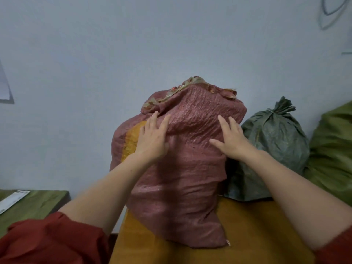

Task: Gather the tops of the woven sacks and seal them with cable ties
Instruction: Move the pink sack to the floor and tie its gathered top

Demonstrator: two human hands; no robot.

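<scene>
A red sack (182, 178) stands upright on an orange table (257, 225), close to the table's left edge, its loose top rim folded over and untied. The left hand (152, 138) and right hand (231, 138) both lie flat on its upper front, fingers straight and spread, gripping nothing. Just to the right, touching the red sack, sits a grey-green sack (276, 138) with its top already bunched; a green sack (335, 149) crowds the right edge. Left of the red sack, bare wall (95, 54) leaves open room above a low green surface (38, 202).
</scene>
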